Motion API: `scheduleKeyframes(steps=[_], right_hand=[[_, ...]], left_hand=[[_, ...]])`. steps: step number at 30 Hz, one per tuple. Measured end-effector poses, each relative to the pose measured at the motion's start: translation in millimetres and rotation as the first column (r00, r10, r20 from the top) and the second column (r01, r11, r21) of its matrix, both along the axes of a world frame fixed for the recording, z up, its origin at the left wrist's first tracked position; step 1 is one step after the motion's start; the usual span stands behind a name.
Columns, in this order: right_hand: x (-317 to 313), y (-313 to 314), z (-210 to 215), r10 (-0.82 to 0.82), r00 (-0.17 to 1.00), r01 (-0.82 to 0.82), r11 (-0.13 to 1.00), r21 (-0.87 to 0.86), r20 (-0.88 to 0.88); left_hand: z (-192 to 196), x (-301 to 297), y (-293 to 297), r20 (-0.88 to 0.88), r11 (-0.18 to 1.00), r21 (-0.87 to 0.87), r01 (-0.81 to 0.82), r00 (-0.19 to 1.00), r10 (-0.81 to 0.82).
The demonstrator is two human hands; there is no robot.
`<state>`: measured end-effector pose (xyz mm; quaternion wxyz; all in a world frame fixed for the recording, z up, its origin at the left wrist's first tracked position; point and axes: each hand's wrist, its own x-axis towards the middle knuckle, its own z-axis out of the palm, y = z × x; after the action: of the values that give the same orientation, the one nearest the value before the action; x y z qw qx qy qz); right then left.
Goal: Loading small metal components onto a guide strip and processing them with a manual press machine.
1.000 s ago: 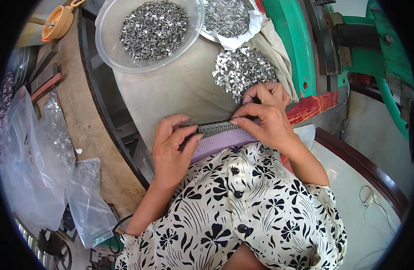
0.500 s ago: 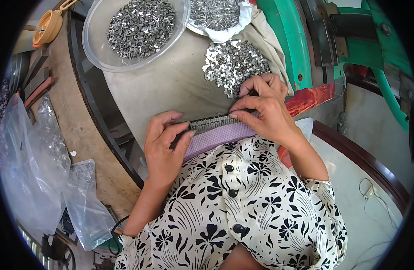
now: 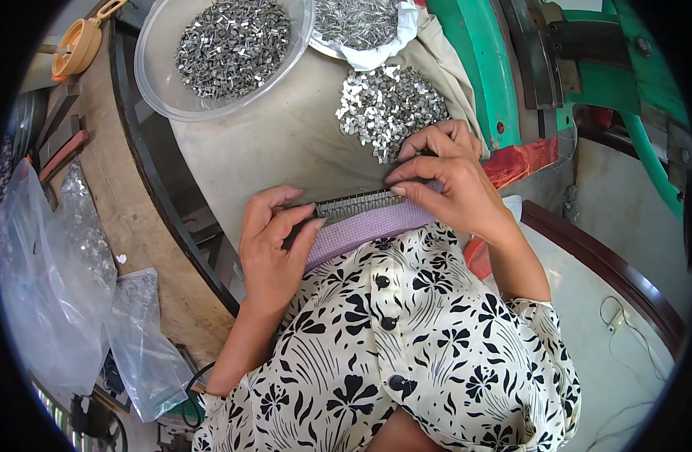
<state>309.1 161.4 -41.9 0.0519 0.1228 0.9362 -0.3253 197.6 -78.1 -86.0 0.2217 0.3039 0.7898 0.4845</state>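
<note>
A long dark strip with a row of thin metal pins (image 3: 357, 204) lies across a folded lilac woven cloth (image 3: 361, 229), close to my body. My left hand (image 3: 274, 245) grips the strip's left end between thumb and fingers. Toward the right end, my right hand (image 3: 455, 181) is closed, with thumb and index fingertip together at the pins. Whatever small thing that pinch holds is too hidden to make out. Just beyond the right hand's knuckles, a loose heap of small shiny metal pieces (image 3: 387, 109) lies on the beige cloth (image 3: 263, 154).
A clear plastic bowl (image 3: 152, 94) of small metal pieces stands far left of the heap. Beside it, a white-lined container (image 3: 376, 59) holds thin metal pins. Green machine framing (image 3: 470, 60) rises at the right. Plastic bags (image 3: 52, 279) and a red-handled tool (image 3: 64, 154) lie left.
The right thumb and index finger have shifted slightly right along the row of pins. My left hand stays at the strip's left end.
</note>
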Motion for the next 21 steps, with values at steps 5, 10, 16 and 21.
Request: scheduleKeyframes(steps=[5, 10, 16, 21], right_hand=[[-9.2, -8.3, 1.7, 0.002, 1.0, -0.002, 1.0, 0.011, -0.014], [-15.8, -14.2, -2.0, 0.018, 1.0, -0.017, 0.999, 0.039, -0.024], [-18.9, -14.8, -4.5, 0.03, 0.999, -0.028, 0.999, 0.034, -0.04], [-18.3, -13.1, -4.7, 0.029, 0.999, -0.029, 1.0, 0.005, -0.039]], left_hand=[[-0.5, 0.5, 0.3, 0.012, 1.0, -0.003, -0.007, 1.0, 0.007], [-0.8, 0.1, 0.5, 0.022, 1.0, -0.005, -0.013, 1.0, 0.013], [-1.8, 0.1, 0.2, 0.015, 1.0, 0.01, -0.012, 1.0, 0.012], [-1.3, -0.4, 0.5, 0.008, 1.0, 0.002, -0.01, 1.0, 0.01]])
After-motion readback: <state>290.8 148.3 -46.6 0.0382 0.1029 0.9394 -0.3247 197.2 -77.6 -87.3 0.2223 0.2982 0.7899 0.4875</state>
